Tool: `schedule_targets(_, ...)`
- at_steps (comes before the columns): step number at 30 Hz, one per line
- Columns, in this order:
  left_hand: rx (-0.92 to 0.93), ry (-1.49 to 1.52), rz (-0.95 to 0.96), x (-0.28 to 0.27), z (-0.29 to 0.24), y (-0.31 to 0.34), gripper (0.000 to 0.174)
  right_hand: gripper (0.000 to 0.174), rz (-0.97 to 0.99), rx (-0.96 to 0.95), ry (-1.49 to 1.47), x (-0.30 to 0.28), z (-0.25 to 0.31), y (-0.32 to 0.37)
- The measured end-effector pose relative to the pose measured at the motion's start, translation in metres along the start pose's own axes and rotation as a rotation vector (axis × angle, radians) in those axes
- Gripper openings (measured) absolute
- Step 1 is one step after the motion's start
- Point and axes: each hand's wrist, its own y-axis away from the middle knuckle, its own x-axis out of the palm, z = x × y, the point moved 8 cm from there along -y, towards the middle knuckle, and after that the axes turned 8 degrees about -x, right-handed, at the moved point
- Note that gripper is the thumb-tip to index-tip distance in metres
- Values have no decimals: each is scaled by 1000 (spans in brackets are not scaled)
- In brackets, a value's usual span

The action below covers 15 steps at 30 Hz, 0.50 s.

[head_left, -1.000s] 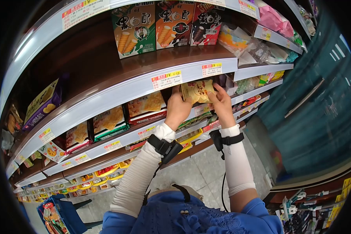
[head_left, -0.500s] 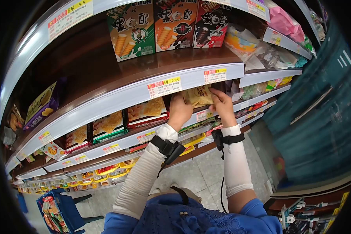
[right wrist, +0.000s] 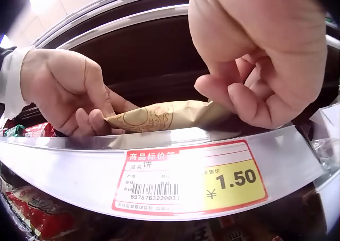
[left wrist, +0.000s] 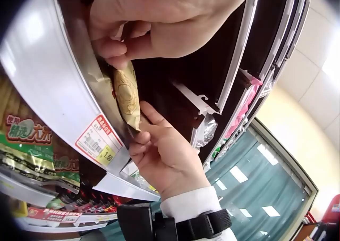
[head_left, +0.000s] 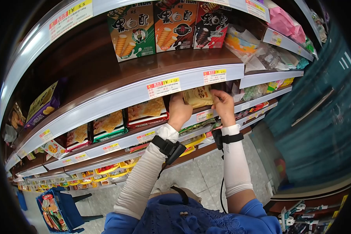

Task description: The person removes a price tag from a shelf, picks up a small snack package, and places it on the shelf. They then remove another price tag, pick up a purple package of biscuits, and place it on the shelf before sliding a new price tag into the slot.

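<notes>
A yellow-gold snack packet (head_left: pixel 197 96) with brown print lies between both hands at the lower shelf's front, under the overhanging shelf. My left hand (head_left: pixel 180 111) pinches its left end. Its right end is at the thumb and fingertips of my right hand (head_left: pixel 223 108). From the left wrist, the packet (left wrist: pixel 127 94) appears nearly edge-on, just behind the shelf lip. In the right wrist view the packet (right wrist: pixel 159 116) sits low behind the lip, above a price tag (right wrist: pixel 191 177) marked 1.50.
Above stand several wafer-roll boxes (head_left: pixel 173 27) on the upper shelf (head_left: pixel 85 80). Cracker packs (head_left: pixel 107 123) fill the lower shelf to the left. A purple box (head_left: pixel 45 103) lies far left. A blue basket (head_left: pixel 66 210) with packets is on the floor side; a teal curtain-like surface (head_left: pixel 316 117) stands right.
Both hands have carried the packet from in front of the shelf edge back under the upper shelf, where its face is now partly covered. Over the last half second they barely moved.
</notes>
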Motion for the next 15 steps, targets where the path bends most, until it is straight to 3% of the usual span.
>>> schedule_targets(6, 46, -133, -3, 0, -4, 1, 50, 24, 29, -26, 198, -3, 2, -2)
schedule_targets(10, 90, -195, -7, 2, -12, 8, 52, 25, 43, 7, 178, -2, 3, 5)
schedule_targets(15, 5, -204, 27, -2, -19, 16, 55, 26, -75, -156, 127, -7, 8, 10)
